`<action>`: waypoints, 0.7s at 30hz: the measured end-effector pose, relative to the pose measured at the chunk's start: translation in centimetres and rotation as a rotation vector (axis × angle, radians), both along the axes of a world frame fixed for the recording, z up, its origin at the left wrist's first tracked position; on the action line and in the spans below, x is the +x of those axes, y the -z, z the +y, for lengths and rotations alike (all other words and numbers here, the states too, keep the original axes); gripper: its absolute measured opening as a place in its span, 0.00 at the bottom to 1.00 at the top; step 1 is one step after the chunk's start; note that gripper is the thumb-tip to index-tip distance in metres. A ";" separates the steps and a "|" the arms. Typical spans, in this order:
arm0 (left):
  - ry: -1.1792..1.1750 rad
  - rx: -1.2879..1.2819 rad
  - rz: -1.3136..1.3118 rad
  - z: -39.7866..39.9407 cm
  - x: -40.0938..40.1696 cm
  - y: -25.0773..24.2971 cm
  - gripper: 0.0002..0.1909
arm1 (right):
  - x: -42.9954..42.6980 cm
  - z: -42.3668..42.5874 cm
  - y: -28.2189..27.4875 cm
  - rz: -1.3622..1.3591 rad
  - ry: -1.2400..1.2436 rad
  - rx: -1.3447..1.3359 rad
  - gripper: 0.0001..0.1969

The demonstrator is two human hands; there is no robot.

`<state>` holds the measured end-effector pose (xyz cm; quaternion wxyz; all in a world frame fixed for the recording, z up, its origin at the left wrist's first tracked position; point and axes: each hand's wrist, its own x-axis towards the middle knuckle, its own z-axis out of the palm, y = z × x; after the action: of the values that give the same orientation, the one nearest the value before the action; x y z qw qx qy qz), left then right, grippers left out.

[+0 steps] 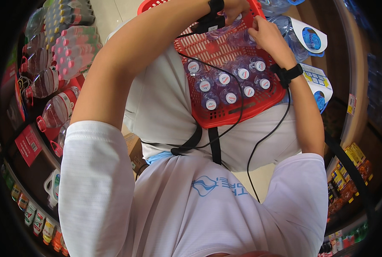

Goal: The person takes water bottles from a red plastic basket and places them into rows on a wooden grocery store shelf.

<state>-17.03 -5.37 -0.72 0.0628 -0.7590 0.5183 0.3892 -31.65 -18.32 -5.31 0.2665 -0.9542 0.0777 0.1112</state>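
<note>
A red plastic shopping basket rests against my legs. Several clear water bottles stand in its near part, their white caps facing up. At the far end, two more bottles lie on their sides. My left hand is closed over one lying bottle near its white cap. My right hand is at the basket's right side, its thumb at the end of the other lying bottle. Whether its fingers grip that bottle or the rim cannot be made out.
Large water jugs with white and blue labels stand close by on the right. Shrink-wrapped drink packs and big red-handled bottles line the left side. A black cable hangs across the basket. Shelves hold small bottles lower left.
</note>
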 end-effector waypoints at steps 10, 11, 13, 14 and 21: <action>0.142 -0.173 -0.078 -0.4 0.2 1.0 0.22 | -0.1 1.2 -0.1 -0.214 -0.158 -0.048 0.12; 0.121 -0.132 -0.113 -0.6 0.1 1.2 0.21 | -0.1 1.1 0.0 -0.230 -0.177 -0.046 0.12; 0.101 -0.089 -0.143 -0.7 -0.4 1.3 0.20 | -0.1 0.8 0.4 -0.220 -0.234 -0.026 0.12; 0.079 -0.048 -0.146 -0.7 -0.8 0.5 0.20 | -0.1 0.6 0.3 -0.214 -0.291 -0.009 0.13; 0.161 0.062 -0.217 0.0 -1.8 0.5 0.21 | -1.1 0.0 0.8 -0.168 -0.330 -0.070 0.19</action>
<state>-18.82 -5.33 -1.19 0.1729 -0.7501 0.5555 0.3144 -32.71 -18.28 -6.08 0.2170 -0.9686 -0.0985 0.0708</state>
